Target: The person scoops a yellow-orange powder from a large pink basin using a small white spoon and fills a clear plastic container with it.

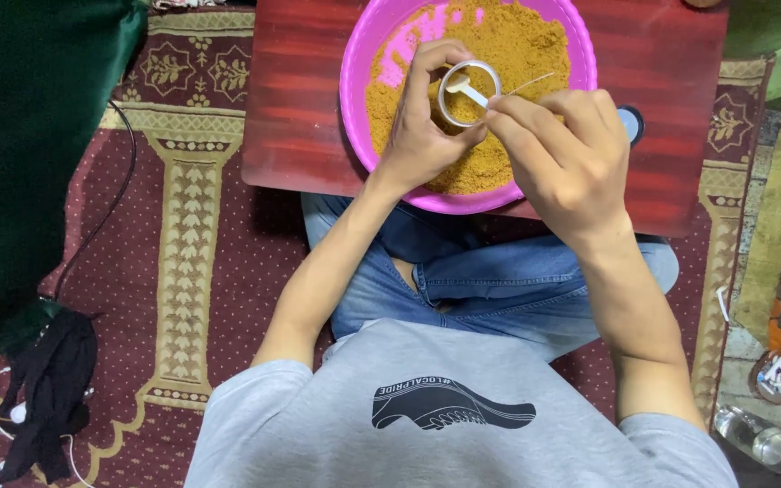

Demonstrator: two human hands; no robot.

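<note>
Jar pinched in left hand over bowl; spoon, seemingly loaded, gripped by right-hand fingers: keep level.

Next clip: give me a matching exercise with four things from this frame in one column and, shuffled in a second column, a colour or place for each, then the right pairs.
Things:
1. big bowl
2. small round container
3. small spoon
4. low table

Colour or place:
A. white, pinched in the right hand
B. red-brown, standing on the patterned rug
C. pink, filled with yellow-brown powder
D. clear, held in the left hand above the powder

Pairs: 1-C, 2-D, 3-A, 4-B
</note>
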